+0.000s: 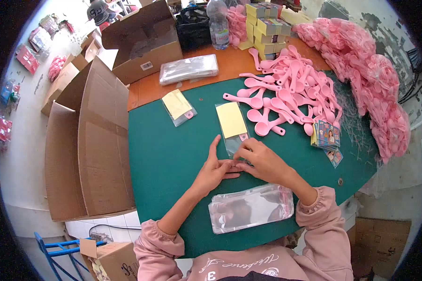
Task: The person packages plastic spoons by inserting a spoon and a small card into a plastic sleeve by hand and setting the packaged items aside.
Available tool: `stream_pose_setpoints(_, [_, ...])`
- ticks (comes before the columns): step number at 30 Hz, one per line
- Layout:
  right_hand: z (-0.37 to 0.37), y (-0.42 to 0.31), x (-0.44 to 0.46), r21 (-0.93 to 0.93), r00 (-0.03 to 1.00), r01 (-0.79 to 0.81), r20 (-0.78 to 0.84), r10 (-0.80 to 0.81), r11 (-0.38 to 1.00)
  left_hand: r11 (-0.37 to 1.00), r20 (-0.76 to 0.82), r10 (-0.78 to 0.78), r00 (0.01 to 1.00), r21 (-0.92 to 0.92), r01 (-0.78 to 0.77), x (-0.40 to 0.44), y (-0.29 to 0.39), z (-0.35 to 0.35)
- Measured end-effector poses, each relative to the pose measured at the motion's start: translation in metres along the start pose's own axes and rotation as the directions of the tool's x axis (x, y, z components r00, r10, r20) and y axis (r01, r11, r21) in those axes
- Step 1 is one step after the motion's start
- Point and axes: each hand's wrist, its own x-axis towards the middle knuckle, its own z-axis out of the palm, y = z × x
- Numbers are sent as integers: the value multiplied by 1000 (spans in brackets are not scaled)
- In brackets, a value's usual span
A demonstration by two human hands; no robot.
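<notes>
A clear plastic bag [230, 144] lies on the green table in front of me, with a yellow card [231, 120] and a bit of pink at the card's lower corner. My left hand [214, 172] is at the bag's near end, thumb up and fingers stretched to the right. My right hand [261, 161] has its fingers curled in a pinch at that same end, meeting the left fingertips. What exactly lies between the fingertips is partly hidden. Nearer to me rests a stack of clear plastic bags [251, 209]. Another bagged yellow card [177, 104] is at the upper left.
Pink measuring spoons [290, 89] are heaped beyond my right hand, beside a stack of printed cards [325, 134]. Bagged pink spoons [377, 89] line the right edge. A plastic packet [189, 69], water bottle [218, 25] and card stacks [268, 33] stand behind. Cardboard boxes [103, 140] flank the left.
</notes>
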Motion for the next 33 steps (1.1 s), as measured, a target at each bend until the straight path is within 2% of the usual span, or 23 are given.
stream_pose_setpoints(6, [9, 2, 3, 5, 1000, 7, -21, -7, 1000, 998, -23, -54, 998, -27, 54, 2, 0, -1])
stream_pose_setpoints(8, [7, -1, 3, -7, 999, -20, 46, 20, 1000, 998, -29, -61, 998, -12, 61, -1, 4, 1])
stream_pose_setpoints(10, [14, 1, 2, -17, 1000, 23, 6, -23, 1000, 998, -41, -63, 997, 4, 63, 1, 5, 0])
stream_pose_setpoints(12, [15, 0, 1, -28, 997, 66, -32, -67, 997, 968, -107, 63, 992, 249, -35, 8, 0, -1])
stream_pose_setpoints(14, [7, -5, 2, 95, 999, 38, 27, -40, 995, 964, -130, 91, 987, 262, -54, 8, -2, 1])
stream_pose_setpoints(15, [1, -6, 1, 93, 999, 36, 24, -38, 995, 959, -152, 116, 981, 274, -71, 9, -3, 2])
stream_pose_setpoints(16, [-8, -6, -1, 257, 992, -57, 123, 26, 965, 959, -149, 117, 982, 275, -72, 8, -1, 3])
stream_pose_setpoints(17, [-18, -5, -3, 403, 971, -161, 230, 71, 901, 984, -132, 94, 987, 162, -72, 6, 4, 4])
stream_pose_setpoints(18, [-31, -2, -6, 431, 971, -163, 228, 67, 887, 997, -112, 74, 991, 46, -69, 5, 6, 4])
stream_pose_setpoints(21, [-89, 36, -31, 556, 971, -228, 190, 145, 799, 996, -62, 7, 998, 84, -2, 7, 6, 0])
stream_pose_setpoints(22, [-117, 47, -40, 608, 964, -265, 178, 197, 748, 997, -62, 10, 998, 82, -5, 6, 7, -1])
stream_pose_setpoints(23, [-137, 72, -56, 609, 923, -357, 116, 366, 708, 996, -59, -1, 998, 90, 7, 6, 7, -1])
stream_pose_setpoints(25, [-182, 118, -73, 422, 829, -462, -106, 549, 780, 995, -54, -2, 999, 95, 8, 8, 8, -1])
stream_pose_setpoints(26, [-181, 120, -71, 417, 832, -458, -108, 544, 785, 994, -39, -16, 999, 103, 20, 9, 9, -2])
stream_pose_setpoints(27, [-179, 122, -70, 120, 866, -415, -253, 432, 902, 993, -26, -31, 999, 112, 33, 9, 9, -3])
stream_pose_setpoints(28, [-174, 123, -71, -194, 892, -363, -354, 280, 911, 993, -28, -26, 999, 112, 29, 8, 9, -2])
stream_pose_setpoints(29, [-169, 122, -71, -492, 910, -305, -403, 98, 815, 996, -40, -30, 999, 80, 34, 8, 10, -2])
stream_pose_setpoints(30, [-163, 119, -72, -739, 917, -252, -389, -89, 625, 998, -52, -38, 998, 45, 40, 8, 10, -1])
stream_pose_setpoints(31, [-128, 90, -54, -237, 914, -271, -367, 172, 933, 998, -56, -39, 998, 47, 42, 8, 10, -1])
stream_pose_setpoints(33, [-73, 29, -20, 90, 987, -158, 9, 158, 983, 995, -37, -40, 999, -96, 36, 7, 11, -5])
